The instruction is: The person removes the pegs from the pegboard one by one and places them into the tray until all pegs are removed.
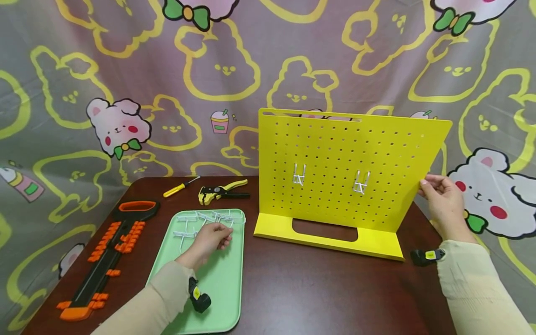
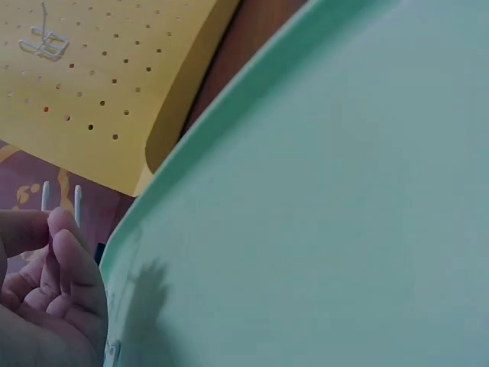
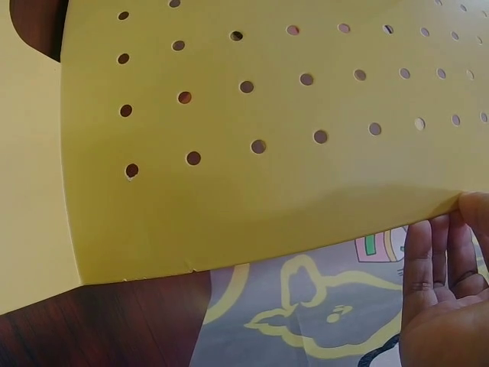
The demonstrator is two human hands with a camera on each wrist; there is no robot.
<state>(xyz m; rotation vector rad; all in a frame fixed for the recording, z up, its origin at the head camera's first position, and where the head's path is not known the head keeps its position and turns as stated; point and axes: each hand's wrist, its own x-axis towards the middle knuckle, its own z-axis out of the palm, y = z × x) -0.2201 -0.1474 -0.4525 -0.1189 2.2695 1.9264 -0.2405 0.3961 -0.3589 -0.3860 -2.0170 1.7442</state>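
Brown table [image 1: 293, 298] | left hand [image 1: 209, 239] pinches wire hook [image 2: 61, 200] | right hand [image 1: 441, 195] grips yellow pegboard [image 1: 335, 153] edge

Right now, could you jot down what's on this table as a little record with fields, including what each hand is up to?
Surface: dark wooden table
Board: upright yellow pegboard with two white wire hooks already hung on it
Tray: green tray holding loose white hooks
Left hand: left hand over the tray, fingers pinching one white hook
Right hand: right hand gripping the pegboard's right edge
Tools behind the tray: yellow screwdriver, yellow-black pliers
Far left: black and orange tool
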